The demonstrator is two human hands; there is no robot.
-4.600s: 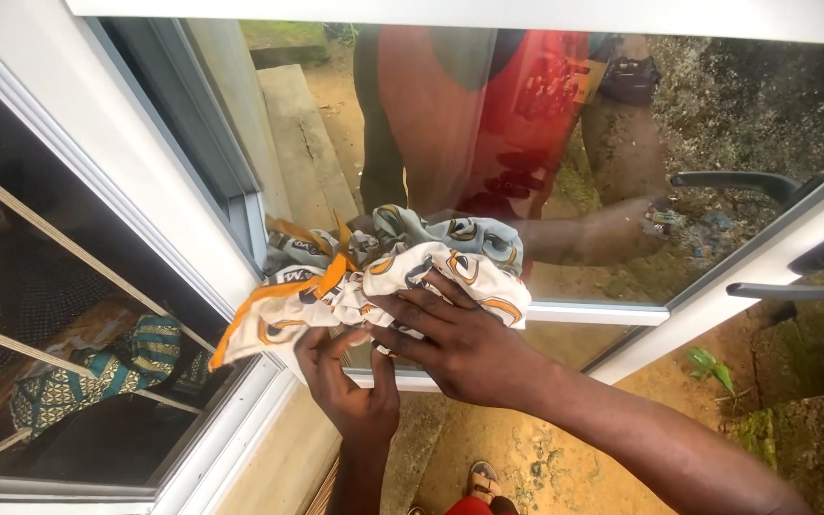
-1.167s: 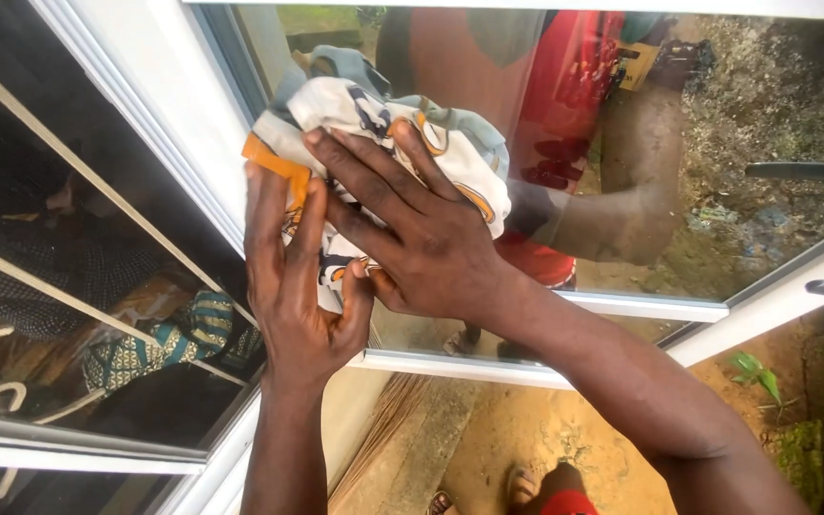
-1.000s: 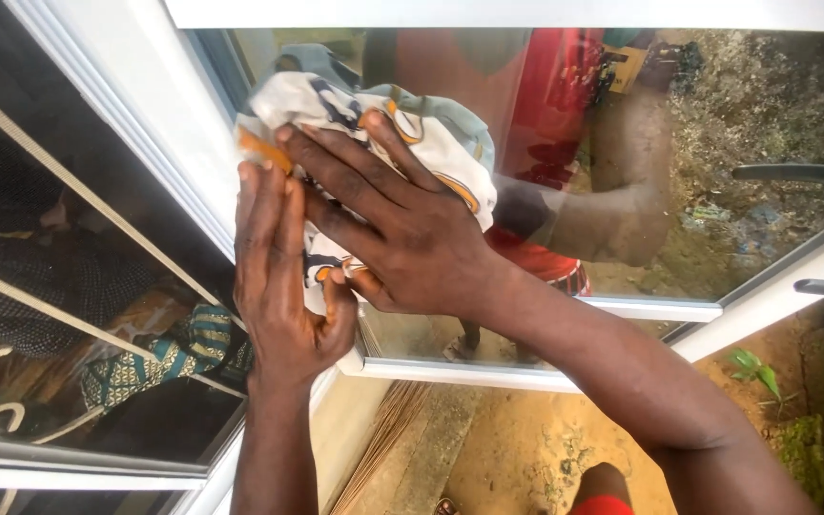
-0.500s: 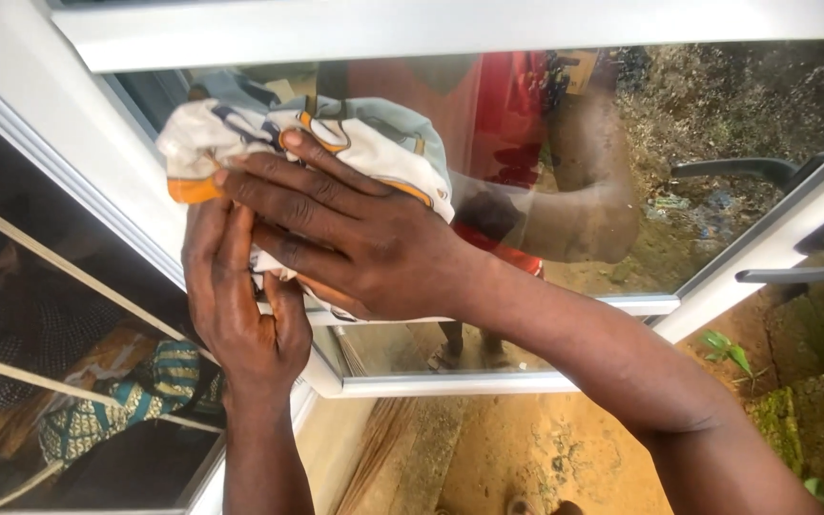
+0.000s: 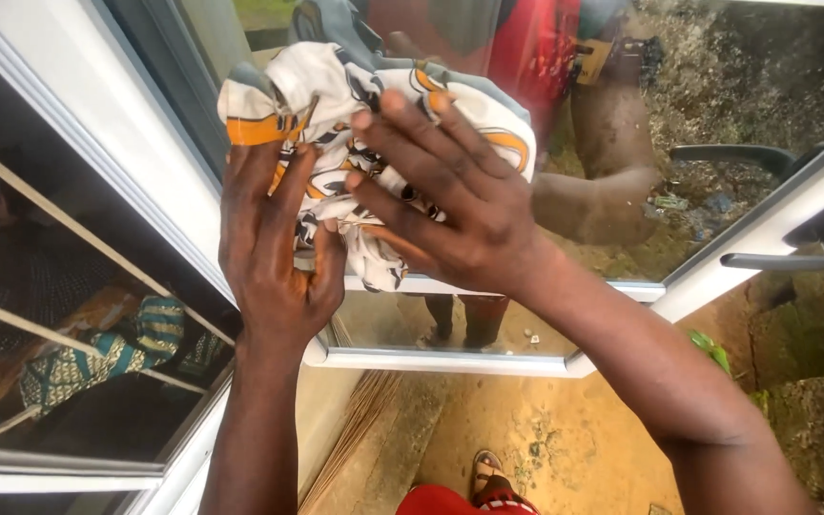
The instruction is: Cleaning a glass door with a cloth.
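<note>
The left hand (image 5: 274, 253) lies flat, fingers stretched upward and its grip spread wide, palm pressing the lower left part of a crumpled patterned cloth (image 5: 336, 114) against the glass. Just right of it, the right hand (image 5: 455, 210) is also splayed flat, fingers fanned up and to the left over the middle of the same cloth, grip likewise open and clasping nothing, only pushing. The cloth, white with orange and dark markings, bunches above and between both hands, touching the window pane (image 5: 717, 105) near its left edge. Left of the left hand runs the white window frame (image 5: 97, 124), and beyond it a darker pane with pale bars. Far right of the right hand, a dark lever handle (image 5: 803, 250) projects from the frame. The pane mirrors a person's arm and red clothing.
</note>
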